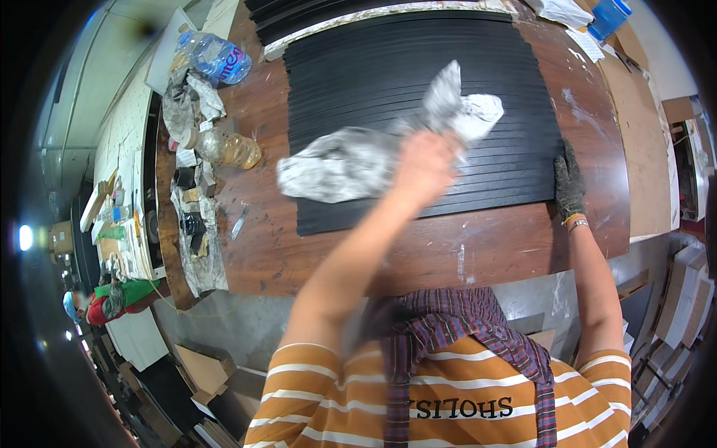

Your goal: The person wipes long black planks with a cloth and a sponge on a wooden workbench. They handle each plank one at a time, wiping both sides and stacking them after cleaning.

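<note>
My bare left hand (427, 166), smeared by motion, is closed on a crumpled white cloth with grey stains (340, 166). The cloth spreads out on both sides of the fist, over a panel of long black strips (373, 67) laid edge to edge. At the panel's right edge rests my right hand (570, 181) in a dark, worn glove. Its fingers are stretched out along the strip ends and grip nothing that I can see.
Under the strips is a brown wooden table (358, 257) with scuffs. Along its left side are a large clear bottle (216, 58), a bottle of yellowish liquid (231, 148), grey rags (179, 104) and small dark blocks (196, 224). A blue container (609, 19) stands far right.
</note>
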Tool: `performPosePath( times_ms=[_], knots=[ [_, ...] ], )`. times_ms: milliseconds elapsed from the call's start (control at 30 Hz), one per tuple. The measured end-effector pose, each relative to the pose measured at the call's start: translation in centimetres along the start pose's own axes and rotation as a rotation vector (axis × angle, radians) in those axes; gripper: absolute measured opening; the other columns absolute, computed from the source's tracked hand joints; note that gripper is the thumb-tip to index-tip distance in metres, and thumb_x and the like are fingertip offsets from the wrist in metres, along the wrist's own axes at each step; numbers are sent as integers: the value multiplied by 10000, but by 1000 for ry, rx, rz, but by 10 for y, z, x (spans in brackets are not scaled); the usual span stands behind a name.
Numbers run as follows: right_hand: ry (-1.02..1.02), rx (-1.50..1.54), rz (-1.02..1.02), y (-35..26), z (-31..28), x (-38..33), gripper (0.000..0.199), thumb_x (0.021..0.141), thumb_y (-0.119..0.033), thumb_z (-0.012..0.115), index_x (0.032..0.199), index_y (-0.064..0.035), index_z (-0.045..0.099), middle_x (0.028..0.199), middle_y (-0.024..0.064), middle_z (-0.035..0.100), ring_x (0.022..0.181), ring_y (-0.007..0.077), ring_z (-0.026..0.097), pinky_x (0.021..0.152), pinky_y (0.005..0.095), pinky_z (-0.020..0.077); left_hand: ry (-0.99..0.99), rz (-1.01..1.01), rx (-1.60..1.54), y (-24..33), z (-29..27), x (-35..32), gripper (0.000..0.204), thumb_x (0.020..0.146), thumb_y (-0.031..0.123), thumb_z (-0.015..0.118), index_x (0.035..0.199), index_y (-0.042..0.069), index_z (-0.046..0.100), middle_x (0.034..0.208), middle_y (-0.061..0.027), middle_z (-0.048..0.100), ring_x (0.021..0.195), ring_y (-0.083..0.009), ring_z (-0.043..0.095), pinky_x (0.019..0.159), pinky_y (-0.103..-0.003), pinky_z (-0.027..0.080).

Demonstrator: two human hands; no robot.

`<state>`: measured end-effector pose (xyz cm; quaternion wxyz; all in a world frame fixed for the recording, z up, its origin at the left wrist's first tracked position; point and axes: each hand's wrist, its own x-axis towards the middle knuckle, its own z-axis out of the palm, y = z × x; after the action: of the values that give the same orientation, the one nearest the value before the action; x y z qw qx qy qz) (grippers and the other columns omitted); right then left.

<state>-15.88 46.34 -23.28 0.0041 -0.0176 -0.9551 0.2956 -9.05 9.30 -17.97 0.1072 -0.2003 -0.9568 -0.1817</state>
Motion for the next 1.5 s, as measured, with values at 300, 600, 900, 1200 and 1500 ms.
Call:
performPosePath(
  times_ms=[300,600,900,1200,1500],
  knots=[
    [24,-9,-12,-9,-3,-5,524,1033,-376,466,1524,-206,401,1497,118,496,1338,370,493,1102,428,393,-112,-53,-169,21,21,33,785,879,447,680,1475,9,414,1555,-206,378,1446,-370,340,1220,-494,222],
    [-34,67,-16,-9,-13,-2,557,1011,-350,548,1511,-142,418,1456,161,535,1316,368,519,1088,416,411,288,-455,99,-173,-60,-104,384,908,83,605,1281,-2,633,1306,-202,634,1218,-364,590,1078,-428,435],
    [75,-253,-278,-87,-30,148,645,915,-401,652,1443,-65,500,1535,169,441,1414,330,416,1164,424,333,448,-623,-136,-221,-110,-38,311,940,106,604,1229,13,673,1202,-187,687,1112,-326,647,1002,-390,480],
    [23,-368,-456,-189,56,295,617,903,-464,635,1410,-127,537,1507,141,470,1387,344,423,1170,442,304,139,-508,255,-301,-60,124,374,923,297,626,1274,179,681,1291,-31,639,1258,-248,509,1121,-502,312],
    [71,-324,-448,-192,72,310,431,920,-442,618,1180,-105,681,1216,141,621,1183,342,553,1007,462,451,164,-577,319,-299,-44,135,391,903,357,664,1164,67,678,1140,-93,626,1148,-287,554,974,-451,411]
  ],
)
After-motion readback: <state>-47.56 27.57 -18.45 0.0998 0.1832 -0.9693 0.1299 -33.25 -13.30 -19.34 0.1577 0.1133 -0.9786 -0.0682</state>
